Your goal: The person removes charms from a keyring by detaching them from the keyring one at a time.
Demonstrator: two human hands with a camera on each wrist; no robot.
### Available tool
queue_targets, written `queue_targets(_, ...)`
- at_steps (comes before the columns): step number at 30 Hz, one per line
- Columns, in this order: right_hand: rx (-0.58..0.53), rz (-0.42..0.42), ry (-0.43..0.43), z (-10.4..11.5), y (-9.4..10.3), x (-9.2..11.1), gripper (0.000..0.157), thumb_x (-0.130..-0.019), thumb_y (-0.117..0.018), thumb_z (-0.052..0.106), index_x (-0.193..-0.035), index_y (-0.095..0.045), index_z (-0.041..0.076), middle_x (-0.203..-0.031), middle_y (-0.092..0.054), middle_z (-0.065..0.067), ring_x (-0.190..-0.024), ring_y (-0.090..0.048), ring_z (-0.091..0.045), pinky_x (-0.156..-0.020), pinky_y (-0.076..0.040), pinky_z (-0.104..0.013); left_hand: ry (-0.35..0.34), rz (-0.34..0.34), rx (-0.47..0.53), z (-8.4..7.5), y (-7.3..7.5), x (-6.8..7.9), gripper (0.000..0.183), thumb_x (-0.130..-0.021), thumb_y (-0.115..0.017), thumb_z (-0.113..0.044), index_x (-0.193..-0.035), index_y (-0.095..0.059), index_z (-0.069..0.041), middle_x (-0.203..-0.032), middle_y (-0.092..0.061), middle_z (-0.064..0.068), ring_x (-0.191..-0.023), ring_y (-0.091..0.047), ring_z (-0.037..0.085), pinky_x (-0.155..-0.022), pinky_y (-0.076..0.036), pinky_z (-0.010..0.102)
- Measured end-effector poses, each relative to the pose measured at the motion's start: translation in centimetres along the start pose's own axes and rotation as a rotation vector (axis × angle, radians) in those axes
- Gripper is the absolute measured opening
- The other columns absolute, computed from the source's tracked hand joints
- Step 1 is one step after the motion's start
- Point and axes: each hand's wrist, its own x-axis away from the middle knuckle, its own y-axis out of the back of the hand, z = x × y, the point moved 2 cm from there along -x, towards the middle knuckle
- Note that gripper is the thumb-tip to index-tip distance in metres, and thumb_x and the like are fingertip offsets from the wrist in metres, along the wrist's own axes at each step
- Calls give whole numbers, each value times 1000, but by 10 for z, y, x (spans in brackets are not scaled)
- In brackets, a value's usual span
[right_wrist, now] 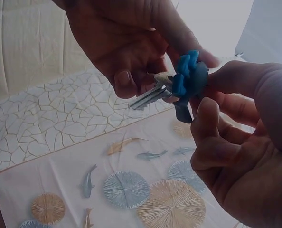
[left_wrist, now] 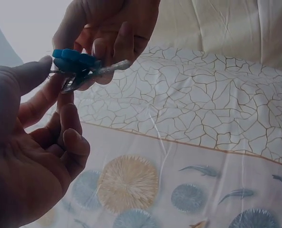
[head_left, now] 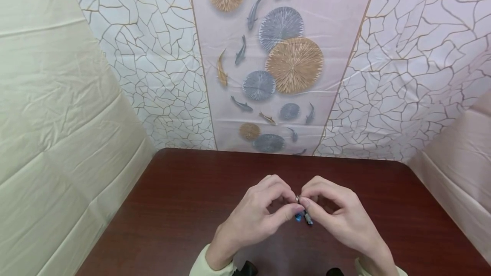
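My left hand (head_left: 258, 210) and right hand (head_left: 341, 214) meet at the fingertips above the table. Between them they pinch a small metal key ring (head_left: 297, 199), each with thumb and index finger. A silver key (right_wrist: 150, 97) hangs from it, its toothed blade showing in the right wrist view. Beside that key is a blue piece with a scalloped edge (right_wrist: 181, 76), also visible in the left wrist view (left_wrist: 74, 57). Another flat, darker part (right_wrist: 183, 113) hangs below the blue piece; its kind cannot be told. Fingers hide most of the ring.
A dark reddish-brown table (head_left: 172, 208) lies under the hands. Behind it hangs a patterned cloth (head_left: 245, 54) with fish and round motifs. Plain beige cloth (head_left: 46, 118) stands at the left, and more (head_left: 460, 169) at the right.
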Motion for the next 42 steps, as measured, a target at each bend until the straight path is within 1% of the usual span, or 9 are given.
queue_targets(5,2,-4,9,-1,0,0,31,-75,-58,-22,-91,-62,3,-81,-54,-6,-67,-51,-8,-48,-41,-17,-13,-17,-8,0,0,-1,5,-89,-62,-20,-87,-60,-16,-84,-53,-11,-81,-48,-1,-67,-44,14)
queue_targets(11,8,-21,10,-1,0,1,26,-77,-59,-20,-90,-61,3,-81,-54,-8,-67,-50,-7,-47,-40,-16,-17,-41,-29,-1,0,-1,5,-89,-62,-20,-87,-64,-16,-87,-54,-9,-85,-48,1,-72,-42,11)
queue_targets(15,50,-54,-20,-1,-1,1,28,-76,-59,-21,-89,-61,5,-81,-54,-6,-65,-48,-7,-45,-37,-15,-32,-61,-33,-1,1,-1,4,-88,-64,-19,-87,-66,-15,-87,-55,-9,-88,-48,3,-76,-41,12)
queue_targets(19,79,-75,-52,4,-2,-1,30,-75,-59,-21,-88,-61,6,-81,-54,-4,-65,-48,-6,-43,-37,-16,-41,-55,-34,-1,1,0,5,-88,-64,-20,-86,-65,-15,-88,-54,-8,-88,-48,4,-76,-41,13)
queue_targets(25,63,-82,-30,8,-5,-5,28,-76,-60,-20,-88,-61,4,-82,-54,-6,-64,-48,-7,-43,-38,-15,15,-29,-47,2,0,0,8,-91,-59,-24,-87,-62,-17,-90,-53,-9,-91,-47,3,-78,-40,12)
queue_targets(32,12,-69,24,9,-8,-9,20,-79,-60,-17,-89,-61,0,-80,-54,-10,-65,-49,-8,-45,-40,-14,47,-34,-30,3,-2,0,8,-92,-56,-20,-86,-58,-17,-85,-53,-12,-82,-45,2,-69,-42,16)
queue_targets(34,15,-70,32,10,-8,-9,18,-79,-60,-16,-89,-61,-1,-80,-54,-11,-65,-49,-8,-45,-39,-15,41,-37,-23,3,-2,0,6,-92,-56,-19,-86,-58,-17,-84,-53,-12,-82,-45,2,-69,-43,17)
queue_targets(37,31,-70,24,11,-7,-9,17,-80,-60,-15,-88,-61,0,-80,-54,-11,-65,-49,-8,-45,-39,-15,22,-52,-21,2,-1,0,5,-91,-57,-17,-87,-60,-15,-86,-53,-10,-84,-46,4,-72,-43,15)
queue_targets(42,54,-69,6,1,-2,-2,25,-76,-61,-19,-89,-62,2,-82,-54,-7,-66,-48,-7,-44,-37,-14,-7,-63,-33,1,1,0,4,-89,-61,-17,-88,-64,-15,-89,-54,-8,-88,-47,5,-76,-41,13)
